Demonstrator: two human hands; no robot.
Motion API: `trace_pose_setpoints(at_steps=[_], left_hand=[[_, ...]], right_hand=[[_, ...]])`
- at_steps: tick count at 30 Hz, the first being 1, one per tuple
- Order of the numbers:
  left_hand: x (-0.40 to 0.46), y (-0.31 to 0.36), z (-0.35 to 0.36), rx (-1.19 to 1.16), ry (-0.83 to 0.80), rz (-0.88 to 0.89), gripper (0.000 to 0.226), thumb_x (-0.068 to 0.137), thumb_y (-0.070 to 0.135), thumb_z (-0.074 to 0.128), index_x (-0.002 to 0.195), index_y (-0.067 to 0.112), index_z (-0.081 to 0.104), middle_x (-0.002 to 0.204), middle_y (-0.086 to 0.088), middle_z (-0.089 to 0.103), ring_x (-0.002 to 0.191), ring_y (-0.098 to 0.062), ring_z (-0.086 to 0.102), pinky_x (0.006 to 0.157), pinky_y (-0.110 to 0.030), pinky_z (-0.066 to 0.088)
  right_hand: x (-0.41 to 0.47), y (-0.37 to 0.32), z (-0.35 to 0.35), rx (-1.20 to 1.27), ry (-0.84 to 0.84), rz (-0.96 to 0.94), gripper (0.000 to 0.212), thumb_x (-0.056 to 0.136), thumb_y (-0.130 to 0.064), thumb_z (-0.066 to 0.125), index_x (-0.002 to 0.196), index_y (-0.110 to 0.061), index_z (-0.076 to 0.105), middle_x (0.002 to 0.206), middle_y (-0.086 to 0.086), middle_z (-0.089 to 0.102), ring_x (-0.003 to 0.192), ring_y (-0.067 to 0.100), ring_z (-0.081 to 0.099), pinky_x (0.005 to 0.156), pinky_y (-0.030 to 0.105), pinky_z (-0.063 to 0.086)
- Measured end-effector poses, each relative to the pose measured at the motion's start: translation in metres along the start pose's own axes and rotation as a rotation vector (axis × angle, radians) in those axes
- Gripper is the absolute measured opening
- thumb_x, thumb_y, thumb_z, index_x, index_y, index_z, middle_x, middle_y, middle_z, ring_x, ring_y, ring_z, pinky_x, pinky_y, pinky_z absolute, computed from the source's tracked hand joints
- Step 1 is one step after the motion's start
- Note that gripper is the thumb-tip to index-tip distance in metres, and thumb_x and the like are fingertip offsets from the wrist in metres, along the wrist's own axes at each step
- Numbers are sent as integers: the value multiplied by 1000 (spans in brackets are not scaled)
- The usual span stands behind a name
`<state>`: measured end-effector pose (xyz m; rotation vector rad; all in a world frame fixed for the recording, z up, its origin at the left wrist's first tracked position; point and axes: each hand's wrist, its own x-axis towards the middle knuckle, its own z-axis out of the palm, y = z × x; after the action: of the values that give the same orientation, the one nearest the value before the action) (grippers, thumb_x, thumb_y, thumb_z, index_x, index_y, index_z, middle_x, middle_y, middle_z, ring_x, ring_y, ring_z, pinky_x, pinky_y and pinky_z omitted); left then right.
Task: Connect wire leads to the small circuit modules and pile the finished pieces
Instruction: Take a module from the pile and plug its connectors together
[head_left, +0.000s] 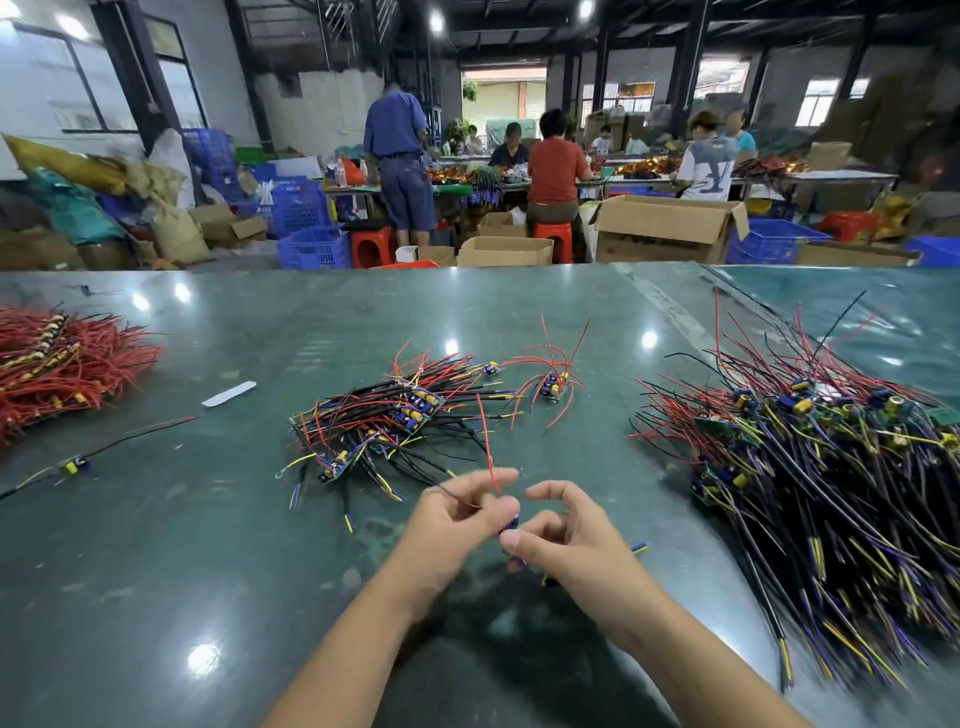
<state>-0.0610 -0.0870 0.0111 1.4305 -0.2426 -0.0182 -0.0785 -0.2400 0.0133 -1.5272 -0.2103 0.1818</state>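
Note:
My left hand (457, 519) pinches a thin red wire lead (487, 447) that rises from my fingertips, with a black lead curling beside it. My right hand (561, 540) meets it at a small circuit module (511, 522), mostly hidden between the fingers. Purple and yellow wire ends (639, 547) poke out past my right hand. A middle pile of wired modules (395, 415) lies just beyond my hands. A big heap of modules with black, purple and yellow wires (821, 467) fills the right side.
A red wire heap (57, 364) lies at the far left, a single wired module (75, 465) near it, and a white paper strip (228, 393). Two loose modules (553, 387) sit behind the middle pile. People work at tables beyond the green table's far edge (467, 273).

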Motion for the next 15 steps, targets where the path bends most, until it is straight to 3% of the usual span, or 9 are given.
trace_pose_setpoints(at_steps=[3,7,10,15], left_hand=[[-3,2,2,165,-67,29,22,91,5,55,107,4,70,69,1,61,66,-17,55,67,-27,46],[-4,8,-1,245,23,129,19,91,3,56,87,0,73,57,14,59,56,4,51,60,-8,38],[-1,9,-6,201,119,96,25,92,9,57,76,15,74,44,11,42,42,-1,35,46,-11,30],[9,11,-30,9,342,77,27,92,9,57,72,15,75,47,6,46,42,-3,36,44,-11,30]], right_hand=[[-1,-2,-2,-13,-25,-4,42,79,-4,73,110,-9,45,63,4,65,64,23,58,56,27,43],[-3,-6,-6,-76,-123,30,38,79,-8,75,108,-10,51,66,3,66,64,18,59,59,27,43],[-6,-12,-7,-134,-219,48,32,72,-20,76,96,-11,57,67,1,68,62,13,56,58,22,41],[-10,-16,-14,-189,-350,71,24,71,-21,75,88,-15,59,67,1,67,58,10,51,55,18,38]])
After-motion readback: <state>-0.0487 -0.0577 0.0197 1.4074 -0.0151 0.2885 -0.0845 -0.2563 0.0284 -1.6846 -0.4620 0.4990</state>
